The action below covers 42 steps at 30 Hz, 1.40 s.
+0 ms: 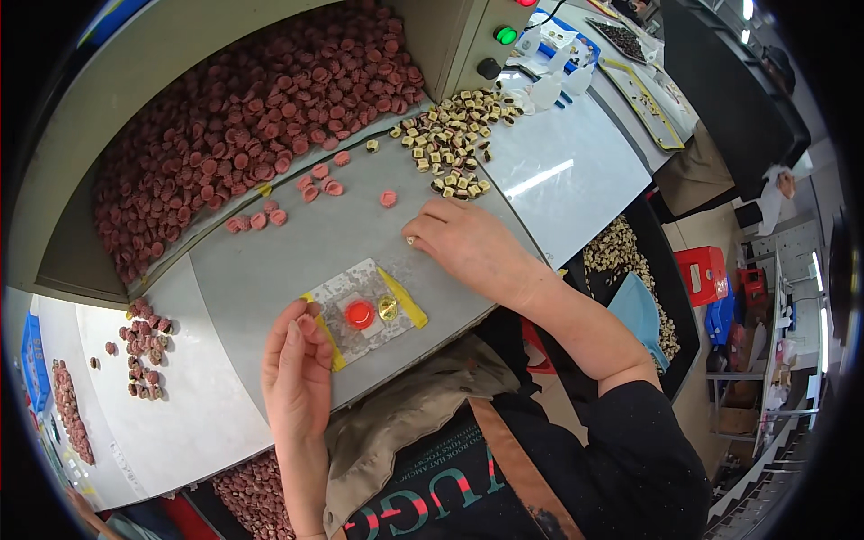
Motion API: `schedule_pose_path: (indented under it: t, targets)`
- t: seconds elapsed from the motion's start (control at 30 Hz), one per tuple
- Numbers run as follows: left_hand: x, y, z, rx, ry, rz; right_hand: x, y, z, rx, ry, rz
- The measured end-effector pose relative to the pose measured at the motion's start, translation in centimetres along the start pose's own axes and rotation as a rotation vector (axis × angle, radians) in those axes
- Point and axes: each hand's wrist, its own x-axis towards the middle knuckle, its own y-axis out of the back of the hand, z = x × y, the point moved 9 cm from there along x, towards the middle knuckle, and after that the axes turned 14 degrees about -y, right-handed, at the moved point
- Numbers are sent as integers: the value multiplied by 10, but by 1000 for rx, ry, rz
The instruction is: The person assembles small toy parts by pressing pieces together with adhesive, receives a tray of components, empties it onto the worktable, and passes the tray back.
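My left hand (295, 378), at the near edge of the grey worktop, has its fingers curled around a small pink cup-shaped piece (309, 327), partly hidden by the thumb. Farther right, my right hand (468, 245) pinches a tiny cream-coloured piece (411, 240) just above the worktop. Between the hands lies a pale plate (371, 270) with yellow tape along two sides. Set in it are a glowing red round spot (359, 314) and a brass-coloured round fitting (388, 309). A single pink cup (388, 199) sits beyond my right fingertips.
A large heap of pink cups (261, 117) fills the hooded bay behind. Cream-and-dark square pieces (459, 135) are piled at the far right of the worktop. Joined pieces (146, 346) lie at left. On the right, a black bin holds small pieces and a light-blue scoop (637, 315).
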Motion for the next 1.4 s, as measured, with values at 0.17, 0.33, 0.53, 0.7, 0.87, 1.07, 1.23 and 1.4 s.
schedule_pose_path:
  t: [0.17,0.33,0.53,0.7,0.87,1.07,1.23,1.4]
  targets:
    - [-12,-1,-4,-63,35,-24,-7,4,-1,32,-8,36]
    - [-15,26,7,-178,-10,-74,0,-14,-25,82,41,-10]
    - [-13,70,16,-257,34,-95,-12,-27,-86,339,-119,-151]
    - [-27,79,25,-298,82,-83,-16,-47,-127,413,-46,-246]
    - [-25,85,26,-284,76,-102,-20,-59,-146,317,101,-180]
    - [-24,90,24,-204,34,-46,-29,-76,-156,91,199,-91]
    - [-25,90,24,-171,27,-151,-25,-79,-158,117,193,-92]
    - [-23,94,26,-238,15,-119,-24,-80,-157,151,192,-94]
